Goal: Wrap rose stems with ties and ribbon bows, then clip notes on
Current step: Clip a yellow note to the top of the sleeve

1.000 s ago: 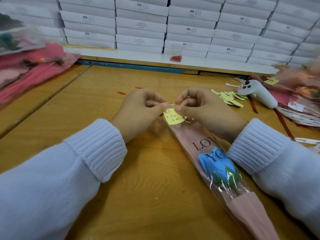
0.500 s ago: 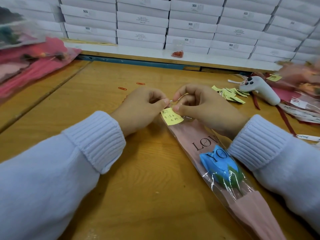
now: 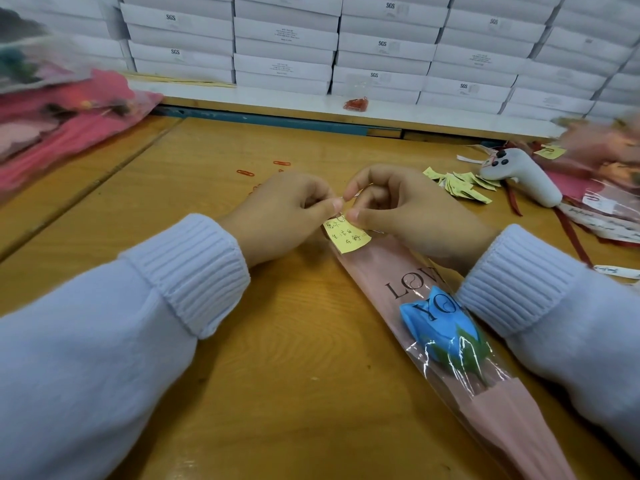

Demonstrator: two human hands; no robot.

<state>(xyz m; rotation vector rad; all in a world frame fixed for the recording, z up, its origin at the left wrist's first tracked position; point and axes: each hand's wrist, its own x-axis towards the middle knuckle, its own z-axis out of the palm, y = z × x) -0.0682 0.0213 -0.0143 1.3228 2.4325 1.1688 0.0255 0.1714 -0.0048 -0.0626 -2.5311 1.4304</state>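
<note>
A: Rose (image 3: 433,327) axis?
B: Lay diagonally on the bench (image 3: 277,375), bloom pointing far-left; stem end cut off.
A: Hands?
B: Left hand (image 3: 287,209) and right hand (image 3: 408,209) pinched the note (image 3: 348,237) at its far tip; clip (image 3: 341,217) indistinct.

The head-worn camera looks forward and down, close over left hand (image 3: 287,213) and right hand (image 3: 412,213).

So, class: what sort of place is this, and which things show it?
Probably a gift-packing workshop: white boxes stacked along the back, a pile of yellow notes on the wooden table, and wrapped flowers heaped at the left.
</note>
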